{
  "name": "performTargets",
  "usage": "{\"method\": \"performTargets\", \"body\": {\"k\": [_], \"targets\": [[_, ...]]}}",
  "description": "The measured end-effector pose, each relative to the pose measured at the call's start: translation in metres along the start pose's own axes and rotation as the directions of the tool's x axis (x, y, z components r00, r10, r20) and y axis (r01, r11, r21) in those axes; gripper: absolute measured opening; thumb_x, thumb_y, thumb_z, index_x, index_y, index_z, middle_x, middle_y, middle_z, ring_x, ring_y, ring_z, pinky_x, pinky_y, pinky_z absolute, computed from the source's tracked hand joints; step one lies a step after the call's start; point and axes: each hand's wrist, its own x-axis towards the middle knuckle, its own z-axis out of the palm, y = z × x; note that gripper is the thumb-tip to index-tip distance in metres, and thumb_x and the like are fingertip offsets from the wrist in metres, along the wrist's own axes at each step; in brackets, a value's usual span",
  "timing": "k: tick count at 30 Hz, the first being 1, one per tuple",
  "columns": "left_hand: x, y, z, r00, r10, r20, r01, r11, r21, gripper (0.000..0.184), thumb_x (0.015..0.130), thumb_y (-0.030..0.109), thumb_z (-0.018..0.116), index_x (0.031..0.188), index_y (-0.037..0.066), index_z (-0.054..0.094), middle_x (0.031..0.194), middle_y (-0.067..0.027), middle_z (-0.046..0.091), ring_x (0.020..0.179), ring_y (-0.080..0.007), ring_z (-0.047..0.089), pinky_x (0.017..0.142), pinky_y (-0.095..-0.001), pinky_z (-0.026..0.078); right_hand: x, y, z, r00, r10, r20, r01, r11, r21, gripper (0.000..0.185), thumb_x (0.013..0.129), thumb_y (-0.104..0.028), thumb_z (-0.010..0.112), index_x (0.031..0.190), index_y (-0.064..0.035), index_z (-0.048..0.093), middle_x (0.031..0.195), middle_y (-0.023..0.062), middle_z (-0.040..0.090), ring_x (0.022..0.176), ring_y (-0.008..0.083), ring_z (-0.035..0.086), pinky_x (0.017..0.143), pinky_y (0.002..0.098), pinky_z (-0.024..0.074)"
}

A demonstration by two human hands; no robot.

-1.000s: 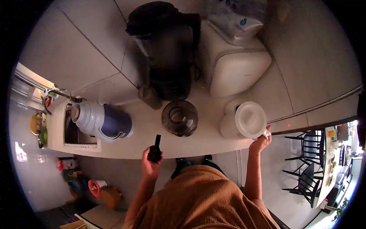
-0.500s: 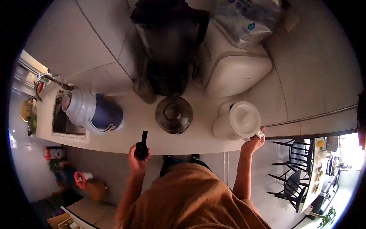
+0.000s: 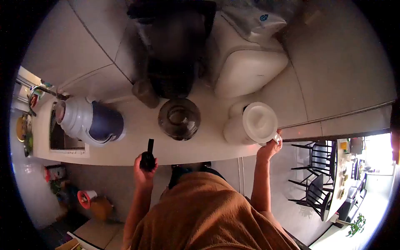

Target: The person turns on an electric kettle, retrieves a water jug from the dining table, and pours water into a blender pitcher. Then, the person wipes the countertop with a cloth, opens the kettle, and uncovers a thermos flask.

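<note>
My left hand (image 3: pixel 145 170) is closed round a small black object with an upright strip (image 3: pixel 148 160), just off the counter's front edge. My right hand (image 3: pixel 271 149) grips the handle of a white lidded pitcher (image 3: pixel 260 123), which stands near the counter edge at the right. Between the hands, farther back, sits a round dark glass vessel (image 3: pixel 179 119). A blue and grey thermos jug (image 3: pixel 93 121) stands at the left beside the sink. What the black object is, I cannot tell.
A sink (image 3: pixel 62 139) lies at the far left of the counter (image 3: pixel 137 133). Behind are a black appliance (image 3: pixel 171 54), a small cup-like container (image 3: pixel 146 93) and a white appliance (image 3: pixel 250 71) under a silvery bag (image 3: pixel 260 21). Black chairs (image 3: pixel 317 193) and a table stand at the right.
The whole view has shifted, so counter things and both hands appear farther left. Both hands keep their holds, on the black object and the pitcher handle.
</note>
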Motion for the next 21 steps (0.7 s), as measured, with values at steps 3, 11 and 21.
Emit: {"method": "performTargets", "body": {"k": [3,11,21], "targets": [[0.009,-0.002,-0.006,0.989,-0.144,-0.022,0.141,0.984,-0.106,0.032,0.09,0.037,0.056,0.101,0.007,0.058,0.087,-0.0077,0.064,0.079,-0.0235,0.064,0.069,-0.032,0.052,-0.003,0.001,-0.001,0.998,-0.012,0.057,0.009,0.998,0.056,0.011,0.092,-0.014,0.058,0.096,-0.0048,0.063,0.088,-0.0005,0.062,0.077,0.0067,0.059,0.068,0.024,0.0493],[0.011,-0.001,0.005,0.984,-0.172,-0.053,0.162,0.976,-0.147,0.034,0.093,0.034,0.052,0.102,0.001,0.058,0.088,-0.013,0.066,0.075,-0.0262,0.066,0.06,-0.0363,0.055,-0.001,0.008,-0.008,1.0,0.004,0.023,-0.005,0.997,0.075,0.019,0.092,-0.022,0.062,0.092,-0.0039,0.064,0.084,0.0008,0.062,0.075,0.0086,0.058,0.064,0.0234,0.0471],[0.025,-0.006,-0.006,0.983,-0.164,0.086,0.169,0.984,-0.055,0.034,0.091,0.035,0.055,0.104,0.004,0.054,0.088,-0.0109,0.062,0.076,-0.023,0.062,0.065,-0.0333,0.049,-0.014,0.008,-0.038,0.988,0.002,0.157,0.037,0.967,-0.252,0.032,0.093,-0.028,0.055,0.113,-0.0029,0.052,0.107,0.0047,0.053,0.099,0.015,0.048,0.09,0.03,0.0362]]}}
